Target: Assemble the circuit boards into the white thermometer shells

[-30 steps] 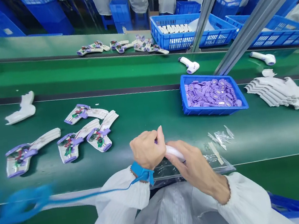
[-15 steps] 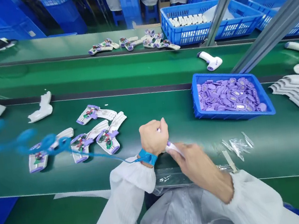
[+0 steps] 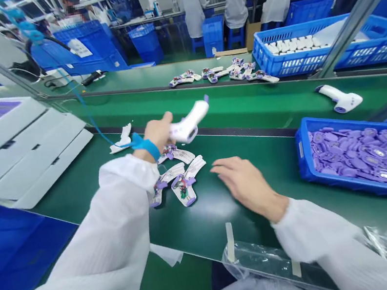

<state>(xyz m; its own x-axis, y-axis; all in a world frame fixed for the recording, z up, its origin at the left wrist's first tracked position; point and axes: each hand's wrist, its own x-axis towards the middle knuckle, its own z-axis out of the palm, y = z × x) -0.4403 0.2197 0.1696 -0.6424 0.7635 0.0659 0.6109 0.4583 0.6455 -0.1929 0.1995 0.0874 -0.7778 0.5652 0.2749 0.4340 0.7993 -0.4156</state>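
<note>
My left hand (image 3: 157,135), with a blue wrist strap, holds a white and purple gun-shaped device (image 3: 190,123) in the air near the belt's far edge. My right hand (image 3: 244,183) hovers over the green work surface (image 3: 210,226), its fingers stretched out and holding nothing. Between and below the hands lie open device halves (image 3: 184,188) with circuit parts inside, some partly hidden by my left arm. An empty white shell half (image 3: 122,139) lies left of my left hand.
A blue bin (image 3: 304,151) of purple parts stands at right. White stacked trays (image 3: 50,154) are at left. Another white device (image 3: 341,98) lies on the green conveyor (image 3: 246,106). Clear plastic (image 3: 264,257) hangs at the near edge. Several people in white coats work beyond.
My left hand has moved up and left with the device. My right hand has let go of it and opened. The view has turned to the left.
</note>
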